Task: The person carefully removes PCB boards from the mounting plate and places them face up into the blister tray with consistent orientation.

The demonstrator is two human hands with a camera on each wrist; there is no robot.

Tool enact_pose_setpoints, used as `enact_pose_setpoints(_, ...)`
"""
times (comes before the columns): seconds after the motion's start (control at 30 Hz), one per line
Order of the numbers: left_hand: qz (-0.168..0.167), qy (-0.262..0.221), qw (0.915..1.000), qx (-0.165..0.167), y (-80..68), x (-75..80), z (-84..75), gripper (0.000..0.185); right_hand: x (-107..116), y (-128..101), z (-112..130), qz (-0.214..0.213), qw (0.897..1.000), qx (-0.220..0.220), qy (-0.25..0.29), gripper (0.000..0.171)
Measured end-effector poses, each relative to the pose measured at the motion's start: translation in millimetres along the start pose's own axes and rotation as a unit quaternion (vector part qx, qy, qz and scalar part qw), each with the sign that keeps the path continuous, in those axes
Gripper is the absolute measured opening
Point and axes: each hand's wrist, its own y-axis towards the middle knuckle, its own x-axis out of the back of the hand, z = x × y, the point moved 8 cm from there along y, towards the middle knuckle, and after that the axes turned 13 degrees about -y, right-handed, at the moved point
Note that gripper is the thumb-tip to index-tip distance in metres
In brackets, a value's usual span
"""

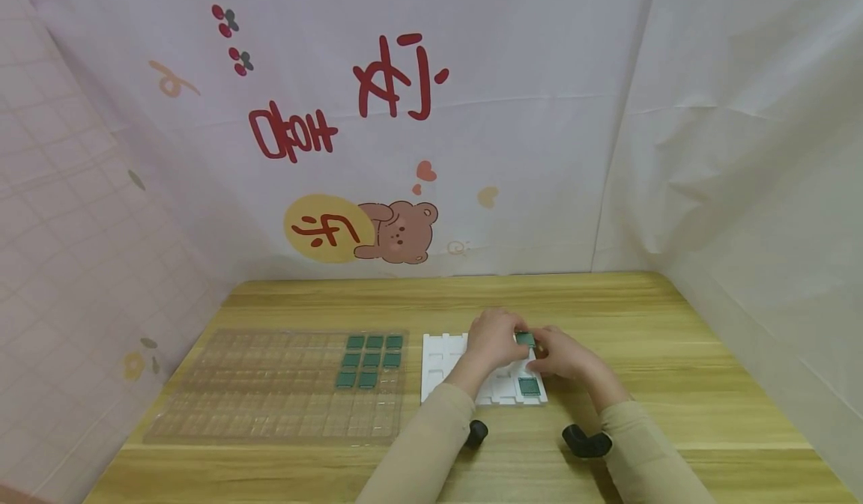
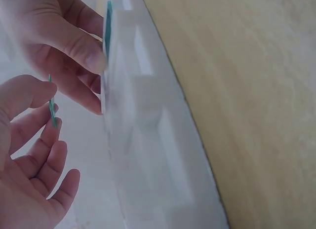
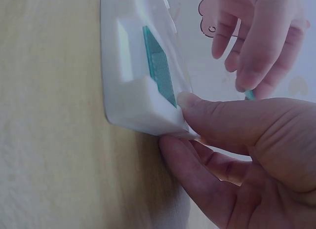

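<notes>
A white foam tray (image 1: pixel 441 362) lies on the wooden table (image 1: pixel 674 354), with one green square chip (image 1: pixel 530 386) seated in a pocket near its front right corner. My left hand (image 1: pixel 500 343) pinches another green chip (image 1: pixel 525 338) between thumb and fingers just above the tray. In the left wrist view that chip (image 2: pixel 52 108) shows edge-on. My right hand (image 1: pixel 561 356) grips the tray's right corner: in the right wrist view its thumb (image 3: pixel 207 113) lies on top of the tray (image 3: pixel 133 91) and a finger runs under the edge, beside the seated chip (image 3: pixel 159 66).
A clear plastic pocket tray (image 1: pixel 270 392) lies to the left with several green chips (image 1: pixel 371 358) in its far right pockets. Printed cloth walls close in the back and sides. Black wrist mounts (image 1: pixel 585 442) sit near the table's front.
</notes>
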Motion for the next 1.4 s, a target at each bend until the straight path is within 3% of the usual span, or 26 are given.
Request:
enact_pose_setpoints(0.33,-0.01,-0.006,0.9998,-0.018,-7.2,7.3,-6.6,0.027,-1,0,-1,0.004,1.0,-0.014,0.005,0.045)
enact_pose_setpoints(0.67,-0.041,0.001,0.9979,-0.05,-18.9,20.0,-15.7,0.025,1,0,-1,0.001,1.0,-0.008,-0.002,0.038)
enact_pose_setpoints(1.4,-0.079,-0.008,0.993,-0.087,-48.5,53.1,-16.7,0.026,-2,1,-4,0.006,0.999,-0.031,0.011,0.061)
